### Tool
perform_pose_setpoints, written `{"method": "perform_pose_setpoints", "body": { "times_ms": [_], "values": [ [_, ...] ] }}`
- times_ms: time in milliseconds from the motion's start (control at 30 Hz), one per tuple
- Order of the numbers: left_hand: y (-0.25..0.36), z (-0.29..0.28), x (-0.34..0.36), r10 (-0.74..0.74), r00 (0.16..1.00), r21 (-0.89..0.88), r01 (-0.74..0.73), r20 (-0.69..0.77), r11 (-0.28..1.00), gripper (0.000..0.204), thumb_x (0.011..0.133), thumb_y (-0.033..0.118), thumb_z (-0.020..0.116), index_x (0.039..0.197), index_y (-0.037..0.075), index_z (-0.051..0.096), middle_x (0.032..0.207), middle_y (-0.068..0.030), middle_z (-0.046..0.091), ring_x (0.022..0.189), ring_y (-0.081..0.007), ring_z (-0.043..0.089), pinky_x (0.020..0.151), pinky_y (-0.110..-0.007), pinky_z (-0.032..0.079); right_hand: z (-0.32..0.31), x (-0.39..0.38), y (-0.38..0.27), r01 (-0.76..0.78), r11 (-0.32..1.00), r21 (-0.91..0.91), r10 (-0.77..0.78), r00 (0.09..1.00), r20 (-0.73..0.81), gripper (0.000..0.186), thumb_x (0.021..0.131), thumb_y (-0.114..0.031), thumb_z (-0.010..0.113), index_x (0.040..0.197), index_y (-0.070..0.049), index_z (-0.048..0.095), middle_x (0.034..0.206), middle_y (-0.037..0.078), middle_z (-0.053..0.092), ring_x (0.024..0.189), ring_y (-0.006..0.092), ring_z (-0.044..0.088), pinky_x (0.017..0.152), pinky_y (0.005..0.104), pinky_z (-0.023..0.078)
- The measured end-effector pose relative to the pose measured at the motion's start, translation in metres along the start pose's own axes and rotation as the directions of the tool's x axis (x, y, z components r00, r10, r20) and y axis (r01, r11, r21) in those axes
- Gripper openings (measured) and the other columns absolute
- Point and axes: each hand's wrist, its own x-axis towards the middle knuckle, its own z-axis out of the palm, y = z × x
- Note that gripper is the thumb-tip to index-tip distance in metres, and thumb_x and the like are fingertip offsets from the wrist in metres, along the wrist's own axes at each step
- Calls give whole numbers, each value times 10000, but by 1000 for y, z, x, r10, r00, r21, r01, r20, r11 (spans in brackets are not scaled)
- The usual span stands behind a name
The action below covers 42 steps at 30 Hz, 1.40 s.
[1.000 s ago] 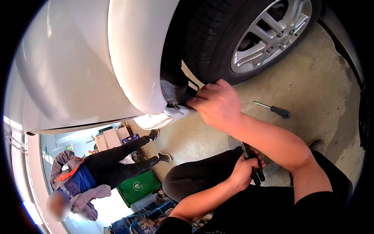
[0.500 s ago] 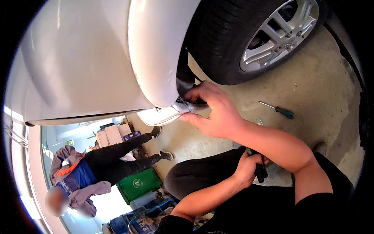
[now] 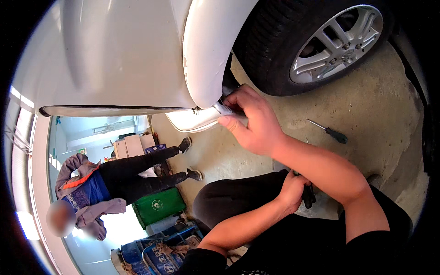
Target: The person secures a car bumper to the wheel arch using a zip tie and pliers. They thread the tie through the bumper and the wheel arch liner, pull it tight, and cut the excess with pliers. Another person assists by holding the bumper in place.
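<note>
My right hand (image 3: 254, 123) grips the white trim piece (image 3: 188, 120) at the lower edge of the car's white body panel (image 3: 114, 55), thumb on its outer face and fingers curled beside the dark wheel-arch gap. The trim hangs slightly apart from the arch flare (image 3: 206, 50). My left hand (image 3: 293, 192) is closed on a black-handled tool (image 3: 308, 197), low beside my knee, partly hidden by my right forearm. A screwdriver (image 3: 337, 134) with a dark green handle lies on the concrete floor right of my right hand.
The tyre and alloy wheel (image 3: 275, 55) fill the upper right. At the left, another person (image 3: 91, 183) in a jacket stands near cardboard boxes (image 3: 133, 151). A green bin (image 3: 160, 204) and blue containers (image 3: 165, 254) are at the lower left. My dark-trousered knee (image 3: 215, 201) is below.
My right fingers have shifted from reaching into the wheel-arch gap to closing round the trim's end. The car's body appears higher and further right in view. My left hand still holds the tool.
</note>
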Motion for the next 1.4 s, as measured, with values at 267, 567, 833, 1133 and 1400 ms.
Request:
{"method": "perform_pose_setpoints", "body": {
  "times_ms": [267,567,833,1133,1400],
  "values": [
    [-17,-3,15,-76,995,59,73,58,996,302,1020,145,549,1277,-9,585,1171,-85,653,1015,-169,580,883,-334,465,-12,17,-26,-53,990,130,44,997,68,290,855,-213,791,972,2,636,914,143,638,821,323,648,728,408,519],
    [-13,8,13,-44,995,46,40,90,998,418,1048,241,571,1392,8,525,1351,-96,605,1226,-197,537,1000,-370,455,-16,20,-33,-86,987,138,76,995,72,262,864,-215,779,943,-13,632,911,148,649,800,354,651,725,428,520],
    [-25,-17,24,-136,975,108,118,178,987,367,1035,254,597,1328,37,556,1300,-85,615,1164,-214,561,936,-397,482,-5,16,-21,44,997,66,-40,998,-55,285,854,-256,790,922,-27,634,914,139,674,801,336,646,727,429,478],
    [-24,-30,14,-134,980,94,121,148,988,371,999,300,652,1275,56,601,1267,-84,654,1124,-237,609,913,-437,520,-4,23,-28,64,995,74,-54,989,-137,270,815,-255,816,873,-47,654,836,105,668,793,321,642,776,409,443],
    [-8,-6,-1,-104,992,62,100,74,993,237,939,125,612,1154,25,594,981,-91,661,895,-204,620,755,-367,517,-22,24,-24,100,991,-94,-102,995,-21,301,814,-340,804,885,-64,705,900,78,692,868,289,636,816,418,467]
  ]
}}
